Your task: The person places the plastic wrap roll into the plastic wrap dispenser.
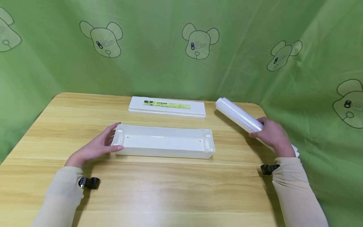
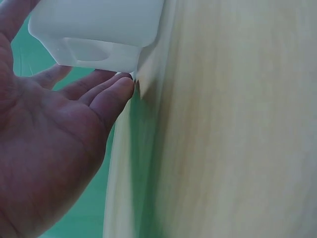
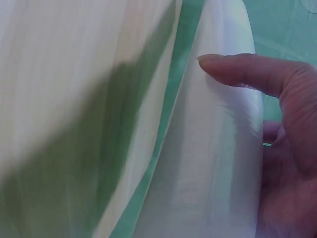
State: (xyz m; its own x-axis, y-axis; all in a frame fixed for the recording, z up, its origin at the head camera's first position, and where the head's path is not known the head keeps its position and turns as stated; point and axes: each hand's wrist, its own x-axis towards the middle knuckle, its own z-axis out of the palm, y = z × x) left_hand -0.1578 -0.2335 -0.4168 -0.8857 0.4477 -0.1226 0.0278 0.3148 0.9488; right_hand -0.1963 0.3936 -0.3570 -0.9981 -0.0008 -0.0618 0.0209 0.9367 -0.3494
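Note:
A long white plastic box [image 1: 164,153], open at the top, sits on the table. My left hand [image 1: 97,145] grips its left end, thumb at the front corner and fingers round the back. In the left wrist view the fingertips touch the end wall of the box [image 2: 99,52]. A roll of clear plastic wrap [image 1: 239,115] slants at the table's right side, held by my right hand [image 1: 273,134]. In the right wrist view the thumb lies across the roll [image 3: 208,163]; the other fingers are mostly hidden behind it.
A white lid [image 1: 167,112] with a green and yellow label lies behind the box. The wooden table [image 1: 170,189] reaches back to a green curtain [image 1: 158,69] printed with mouse-like heads. Dark wrist devices [image 1: 89,183] are on both sleeves.

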